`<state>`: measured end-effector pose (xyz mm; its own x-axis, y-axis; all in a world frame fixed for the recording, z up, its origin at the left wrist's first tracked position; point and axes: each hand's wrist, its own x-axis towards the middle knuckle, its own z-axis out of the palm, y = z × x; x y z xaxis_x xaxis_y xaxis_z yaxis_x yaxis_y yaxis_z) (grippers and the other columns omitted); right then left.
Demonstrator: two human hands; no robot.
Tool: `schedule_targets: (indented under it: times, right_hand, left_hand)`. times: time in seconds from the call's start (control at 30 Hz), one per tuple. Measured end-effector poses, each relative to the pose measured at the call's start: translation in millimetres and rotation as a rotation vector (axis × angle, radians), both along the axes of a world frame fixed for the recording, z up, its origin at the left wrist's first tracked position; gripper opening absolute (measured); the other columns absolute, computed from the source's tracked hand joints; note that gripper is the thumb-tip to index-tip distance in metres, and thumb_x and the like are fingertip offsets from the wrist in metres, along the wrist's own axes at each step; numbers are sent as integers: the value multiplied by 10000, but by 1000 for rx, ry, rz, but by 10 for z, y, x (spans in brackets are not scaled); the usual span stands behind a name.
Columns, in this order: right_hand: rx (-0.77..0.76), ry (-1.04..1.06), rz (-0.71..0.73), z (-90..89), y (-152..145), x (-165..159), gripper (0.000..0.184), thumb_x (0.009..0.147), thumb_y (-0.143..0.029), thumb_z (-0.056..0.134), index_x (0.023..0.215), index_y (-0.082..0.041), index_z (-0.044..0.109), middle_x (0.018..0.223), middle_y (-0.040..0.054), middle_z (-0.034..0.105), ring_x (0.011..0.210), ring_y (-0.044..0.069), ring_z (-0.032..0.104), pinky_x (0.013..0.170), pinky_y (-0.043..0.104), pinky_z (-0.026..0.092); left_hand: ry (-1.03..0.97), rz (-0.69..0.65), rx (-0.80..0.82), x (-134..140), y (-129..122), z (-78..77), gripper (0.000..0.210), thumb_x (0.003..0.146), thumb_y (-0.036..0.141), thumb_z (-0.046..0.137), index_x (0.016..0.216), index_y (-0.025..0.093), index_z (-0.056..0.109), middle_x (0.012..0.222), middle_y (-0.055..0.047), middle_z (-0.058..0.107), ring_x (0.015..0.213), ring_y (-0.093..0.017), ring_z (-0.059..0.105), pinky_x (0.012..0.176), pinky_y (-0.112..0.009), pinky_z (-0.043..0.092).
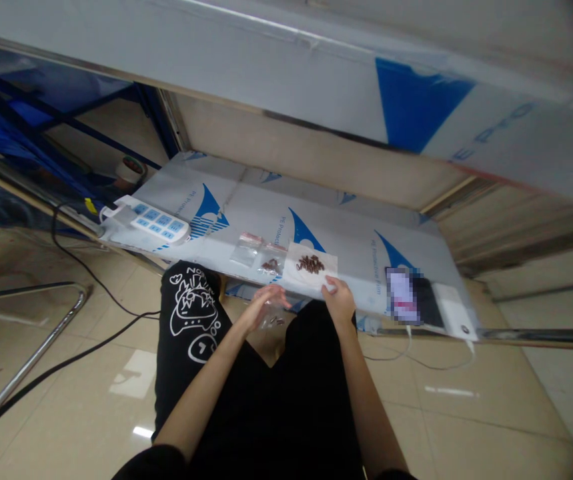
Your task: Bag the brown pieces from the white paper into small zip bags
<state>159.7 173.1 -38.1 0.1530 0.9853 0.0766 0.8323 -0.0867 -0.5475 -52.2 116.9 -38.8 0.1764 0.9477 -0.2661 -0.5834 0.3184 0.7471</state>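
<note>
My left hand (267,305) is over my lap, fingers curled round a small clear plastic bag (273,322) with a few small dark pieces in it. At the shelf's front edge, my right hand (340,301) pinches the near right corner of a white sheet of paper (293,272). A heap of small brown pieces (311,264) lies on this sheet; they are too small to name. Just left of the paper lies a clear zip bag (270,261) with similar brown pieces inside. Beside it is another clear zip bag (246,251), its contents unclear.
The film-covered metal shelf (236,193) carries a white power strip (159,223) at left. A phone (403,297) and a white power bank (453,310) with cables lie at right. An upper shelf (216,60) hangs overhead. A chair's metal frame (41,340) stands at left.
</note>
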Motion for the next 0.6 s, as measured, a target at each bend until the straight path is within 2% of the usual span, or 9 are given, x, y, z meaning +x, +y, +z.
schedule_targets:
  times: [0.13, 0.23, 0.37, 0.5, 0.57, 0.6]
  right_hand:
    - [14, -33, -105, -82, 144, -34, 336, 750, -292, 482, 1039, -216, 635, 963, 46, 599, 624, 135, 533, 615, 259, 398]
    - [39, -62, -116, -167, 290, -53, 362, 772, -311, 475, 1079, -197, 629, 1029, 78, 578, 666, 149, 544, 640, 272, 405]
    - [114, -85, -69, -233, 423, -60, 279, 748, -313, 526, 914, -176, 703, 1005, 99, 596, 844, 204, 553, 742, 294, 414]
    - [167, -38, -90, -180, 431, -65, 238, 710, -347, 577, 788, -172, 718, 955, 98, 613, 886, 232, 547, 766, 330, 430]
    - [192, 13, -84, -86, 371, -86, 207, 688, -347, 606, 749, -182, 715, 942, 89, 610, 882, 232, 551, 772, 342, 438]
    - [206, 52, -37, -19, 322, -107, 188, 684, -343, 616, 738, -191, 712, 939, 81, 605, 879, 224, 555, 778, 340, 440]
  left_hand:
    - [49, 33, 12, 2, 11, -58, 225, 721, 360, 615, 712, 135, 602, 694, -27, 644, 670, -172, 642, 775, -292, 435]
    - [93, 35, -9, 11, 17, -56, 225, 716, 362, 614, 703, 138, 593, 697, -29, 644, 675, -170, 638, 775, -286, 429]
    - [137, 36, -21, 13, 25, 12, 238, 709, 365, 621, 680, 132, 585, 691, -26, 632, 655, -164, 636, 744, -272, 427]
    - [211, 48, 6, 17, 31, 54, 284, 706, 421, 609, 688, 140, 573, 647, -14, 612, 594, -151, 613, 689, -280, 435]
    - [314, 55, 51, 30, 26, 37, 285, 680, 425, 628, 696, 146, 571, 623, -7, 601, 569, -139, 583, 656, -278, 436]
    - [390, 53, 84, 39, 20, 18, 272, 660, 407, 646, 697, 148, 574, 626, -6, 599, 571, -132, 569, 643, -270, 433]
